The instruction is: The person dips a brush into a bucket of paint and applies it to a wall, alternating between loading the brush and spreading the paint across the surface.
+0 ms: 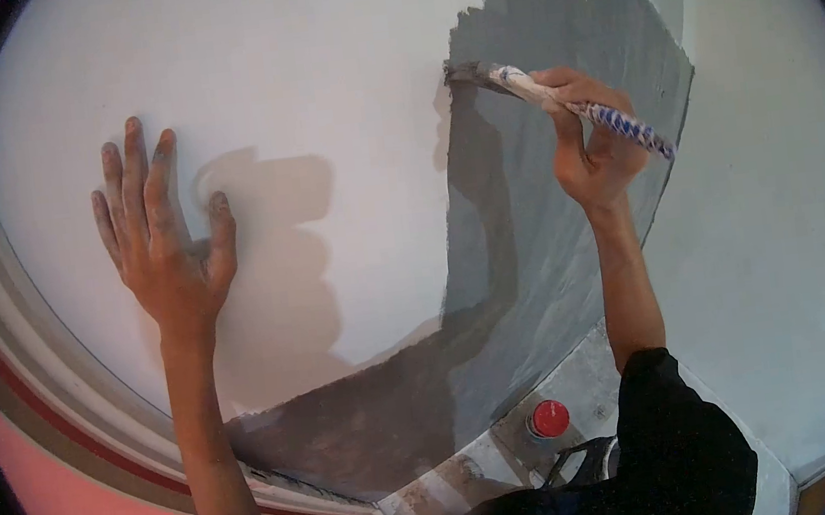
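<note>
My right hand (598,132) is closed around the handle of a paintbrush (525,85), whose grip is wrapped in blue and white. The dark bristles touch the wall at the left edge of a grey painted area (570,221). On the white part of the wall (351,53), my left hand (164,228) lies flat with fingers spread and smudged grey. Nothing is held in it. Grey paint covers the wall's right side and a band along the bottom, with an uneven border against the white.
A jar with a red lid (550,418) stands on the stained floor (438,501) below, near a dark object partly hidden by my sleeve. A pale wall (771,220) meets the grey area at the right. Curved trim (52,366) and a pink surface (53,476) run along the left.
</note>
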{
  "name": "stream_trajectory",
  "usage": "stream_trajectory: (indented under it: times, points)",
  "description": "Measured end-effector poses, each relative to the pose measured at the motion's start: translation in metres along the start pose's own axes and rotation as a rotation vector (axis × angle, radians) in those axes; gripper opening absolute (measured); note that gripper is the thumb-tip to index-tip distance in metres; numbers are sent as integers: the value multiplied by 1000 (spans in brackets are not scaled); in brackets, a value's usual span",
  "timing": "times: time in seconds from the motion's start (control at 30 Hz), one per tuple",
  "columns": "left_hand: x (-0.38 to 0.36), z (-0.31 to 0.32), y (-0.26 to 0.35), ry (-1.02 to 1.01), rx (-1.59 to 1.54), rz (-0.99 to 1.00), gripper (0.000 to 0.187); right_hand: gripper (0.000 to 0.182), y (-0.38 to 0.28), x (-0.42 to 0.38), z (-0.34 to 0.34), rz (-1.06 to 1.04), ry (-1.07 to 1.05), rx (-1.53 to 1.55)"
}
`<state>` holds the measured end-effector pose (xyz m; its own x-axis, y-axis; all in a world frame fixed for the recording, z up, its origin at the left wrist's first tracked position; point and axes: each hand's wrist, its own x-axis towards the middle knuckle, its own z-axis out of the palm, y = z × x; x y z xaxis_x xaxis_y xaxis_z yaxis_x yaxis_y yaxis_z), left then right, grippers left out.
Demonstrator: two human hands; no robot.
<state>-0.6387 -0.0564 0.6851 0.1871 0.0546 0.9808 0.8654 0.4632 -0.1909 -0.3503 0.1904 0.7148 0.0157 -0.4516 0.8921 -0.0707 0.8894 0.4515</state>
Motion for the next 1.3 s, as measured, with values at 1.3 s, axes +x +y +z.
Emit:
stream_trajectory:
  times: [1.3]
  points:
    - [-1, 0, 0, -9, 12, 0, 61, 15, 89, 69, -51, 100, -84, 258]
